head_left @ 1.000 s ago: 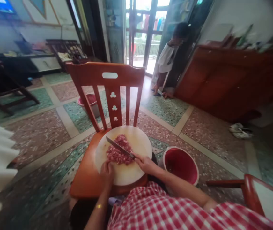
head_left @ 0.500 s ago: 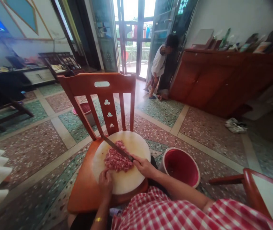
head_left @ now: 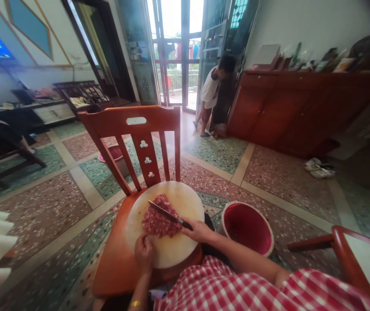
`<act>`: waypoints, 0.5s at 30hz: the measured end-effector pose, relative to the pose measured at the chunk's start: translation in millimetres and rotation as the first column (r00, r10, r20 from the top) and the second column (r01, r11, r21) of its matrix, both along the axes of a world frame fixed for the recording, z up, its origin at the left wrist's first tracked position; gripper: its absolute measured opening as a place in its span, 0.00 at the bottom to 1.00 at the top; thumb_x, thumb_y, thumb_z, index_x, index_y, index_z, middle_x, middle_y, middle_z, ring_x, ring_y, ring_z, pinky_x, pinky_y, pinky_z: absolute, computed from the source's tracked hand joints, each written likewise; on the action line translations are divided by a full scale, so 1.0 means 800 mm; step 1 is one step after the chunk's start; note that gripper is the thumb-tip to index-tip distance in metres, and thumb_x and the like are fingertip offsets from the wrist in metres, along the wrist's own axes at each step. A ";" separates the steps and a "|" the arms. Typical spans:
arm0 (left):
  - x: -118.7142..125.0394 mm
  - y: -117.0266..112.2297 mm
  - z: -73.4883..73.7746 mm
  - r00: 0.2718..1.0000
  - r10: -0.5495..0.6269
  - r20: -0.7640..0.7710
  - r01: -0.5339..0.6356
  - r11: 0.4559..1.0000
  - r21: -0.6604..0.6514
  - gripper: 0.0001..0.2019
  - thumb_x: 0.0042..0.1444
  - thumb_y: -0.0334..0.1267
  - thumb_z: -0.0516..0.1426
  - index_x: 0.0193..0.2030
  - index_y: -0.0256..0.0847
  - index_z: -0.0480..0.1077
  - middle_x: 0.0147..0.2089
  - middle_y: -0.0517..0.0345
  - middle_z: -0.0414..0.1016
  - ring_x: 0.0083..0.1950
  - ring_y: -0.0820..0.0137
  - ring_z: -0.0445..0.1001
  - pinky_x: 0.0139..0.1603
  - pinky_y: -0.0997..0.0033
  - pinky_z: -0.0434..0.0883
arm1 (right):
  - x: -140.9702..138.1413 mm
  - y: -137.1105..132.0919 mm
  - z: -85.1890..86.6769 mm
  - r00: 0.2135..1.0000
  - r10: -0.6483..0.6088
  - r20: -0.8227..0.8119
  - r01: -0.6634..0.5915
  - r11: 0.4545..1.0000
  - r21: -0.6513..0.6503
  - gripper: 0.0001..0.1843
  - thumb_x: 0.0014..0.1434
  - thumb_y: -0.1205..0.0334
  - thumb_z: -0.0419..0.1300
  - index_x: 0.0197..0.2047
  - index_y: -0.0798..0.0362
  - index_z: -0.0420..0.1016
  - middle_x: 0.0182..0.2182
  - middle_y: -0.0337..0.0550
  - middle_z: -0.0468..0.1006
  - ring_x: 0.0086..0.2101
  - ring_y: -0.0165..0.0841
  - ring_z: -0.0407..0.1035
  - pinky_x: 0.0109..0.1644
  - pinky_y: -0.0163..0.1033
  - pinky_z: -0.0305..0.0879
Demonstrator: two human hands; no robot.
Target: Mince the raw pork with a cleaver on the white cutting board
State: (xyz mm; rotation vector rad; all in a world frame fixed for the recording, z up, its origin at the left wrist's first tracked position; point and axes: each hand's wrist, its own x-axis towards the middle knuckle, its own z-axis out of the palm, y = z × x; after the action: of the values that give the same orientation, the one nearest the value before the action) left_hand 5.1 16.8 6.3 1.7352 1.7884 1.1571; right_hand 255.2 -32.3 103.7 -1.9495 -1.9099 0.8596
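A round white cutting board [head_left: 185, 203] lies on the seat of a red-brown wooden chair [head_left: 113, 255]. A heap of minced red meat [head_left: 157, 222] sits on the board's middle. My right hand [head_left: 199, 230] is closed round the handle of a knife [head_left: 168, 214], whose blade lies across the top of the meat, pointing far left. My left hand [head_left: 144, 252] rests on the board's near edge just below the meat, fingers curled in; I cannot see anything in them.
A red bucket [head_left: 246, 226] stands on the terrazzo floor right of the chair. A smaller pink tub [head_left: 116, 156] is behind the chair. A person [head_left: 212, 93] stands by the open door. A long wooden cabinet [head_left: 301, 108] lines the right wall; another chair [head_left: 343, 259] is near right.
The knife has drawn back toward me, its tip now over the meat instead of the board's far-left rim. My view has tilted slightly; the person at the door shifted.
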 end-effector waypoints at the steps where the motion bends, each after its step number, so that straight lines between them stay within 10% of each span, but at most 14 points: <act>1: 0.000 0.000 0.000 1.000 -0.002 -0.002 0.002 1.000 0.004 0.13 0.53 0.40 0.45 0.38 0.40 0.67 0.37 0.52 0.72 0.41 0.64 0.71 0.45 0.63 0.68 | 0.001 0.000 0.000 0.998 0.008 0.060 -0.008 1.000 -0.001 0.28 0.57 0.49 0.52 0.60 0.44 0.60 0.45 0.44 0.77 0.45 0.41 0.70 0.46 0.41 0.64; 5: -0.001 0.002 -0.003 1.000 -0.008 0.010 0.008 0.999 0.035 0.12 0.53 0.40 0.46 0.38 0.40 0.67 0.36 0.52 0.72 0.40 0.64 0.71 0.44 0.63 0.68 | 0.007 0.002 0.000 0.984 -0.018 0.178 0.012 0.999 0.038 0.20 0.58 0.56 0.51 0.54 0.47 0.66 0.40 0.46 0.78 0.40 0.41 0.72 0.43 0.41 0.64; 15: 0.012 -0.012 0.009 0.999 -0.001 0.035 -0.001 0.999 0.039 0.10 0.54 0.36 0.46 0.37 0.39 0.67 0.36 0.52 0.71 0.40 0.66 0.69 0.45 0.63 0.68 | 0.096 0.030 -0.017 0.911 -0.175 -0.374 0.240 0.962 0.133 0.27 0.56 0.51 0.52 0.56 0.55 0.67 0.35 0.44 0.78 0.34 0.35 0.71 0.37 0.38 0.67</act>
State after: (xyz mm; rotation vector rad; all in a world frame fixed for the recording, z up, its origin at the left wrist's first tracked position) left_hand 14.4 7.3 13.3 1.7261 1.7569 1.2224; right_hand 331.9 -7.9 89.8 -1.7129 -1.4842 0.8800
